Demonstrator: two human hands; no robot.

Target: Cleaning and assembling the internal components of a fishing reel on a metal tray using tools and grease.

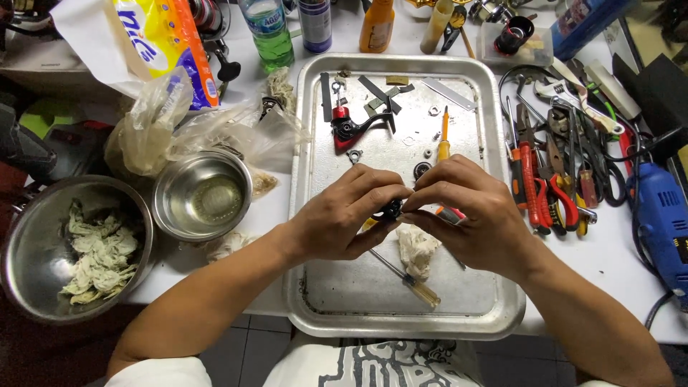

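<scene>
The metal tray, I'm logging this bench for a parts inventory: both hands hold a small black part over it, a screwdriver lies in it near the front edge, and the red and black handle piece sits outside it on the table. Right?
Not quite. The head view shows the red and black handle piece lying inside the metal tray, toward its far end, not out on the table. The rest holds: the left hand and right hand pinch the small black part over the tray, and the screwdriver lies near the front edge.

Metal tray (315, 143) sits centre on the table. Both hands meet over the tray's middle: left hand (344, 218) and right hand (469, 215) pinch a small round part (391, 209) between them. Under the hands, in the tray: wadded rag (417, 249), screwdriver (412, 281) toward the near edge. Behind the hands: reel handle piece (355, 127), second screwdriver (443, 136). Left of tray: small steel bowl (202, 195); farther left, large bowl (43, 244) holding rags. Right of tray: pliers (534, 186), then a power drill (663, 222). Bottles (315, 25) stand behind the tray.
</scene>
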